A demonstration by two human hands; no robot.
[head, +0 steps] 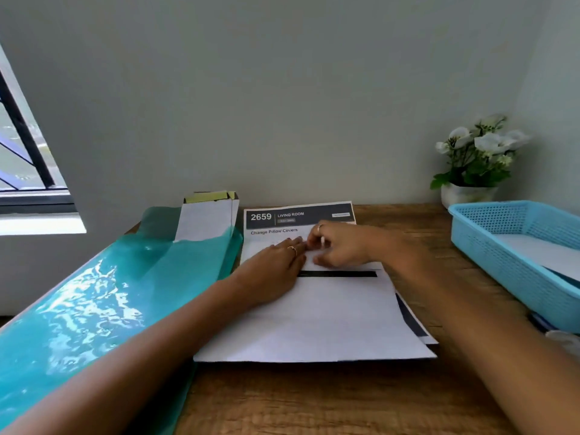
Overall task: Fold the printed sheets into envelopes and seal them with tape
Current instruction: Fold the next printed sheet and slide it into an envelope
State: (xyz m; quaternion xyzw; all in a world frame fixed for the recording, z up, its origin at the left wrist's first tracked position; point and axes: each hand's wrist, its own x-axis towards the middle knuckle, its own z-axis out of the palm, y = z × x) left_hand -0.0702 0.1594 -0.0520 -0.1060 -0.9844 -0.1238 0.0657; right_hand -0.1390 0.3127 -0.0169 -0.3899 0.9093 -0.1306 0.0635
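The sheet [314,318] is lying on the wooden counter [314,400], on top of other printed pages, with its near part folded up so the blank back is facing upward and the header reading "2659 LIVING ROOM" is still showing at the far end. The left hand [276,271] is lying flat on the folded flap, fingers straight, apparently pressing it down so the fold is not springing open. The right hand [339,246] is sitting just beside it at the flap's far edge with fingers curled; its grip seems to be pinching something small and pale there, perhaps a bit of tape or the paper's edge, but I cannot tell which. Judging by this, the fold is being fixed or sealed rather than started. A teal plastic sleeve [94,309] holding a pale box [207,218] is lying to the left, near the sheet. A blue basket [489,224] with white paper inside is waiting at the right, likely for finished envelopes, and a pot of white flowers [477,152] is standing behind it by the wall.
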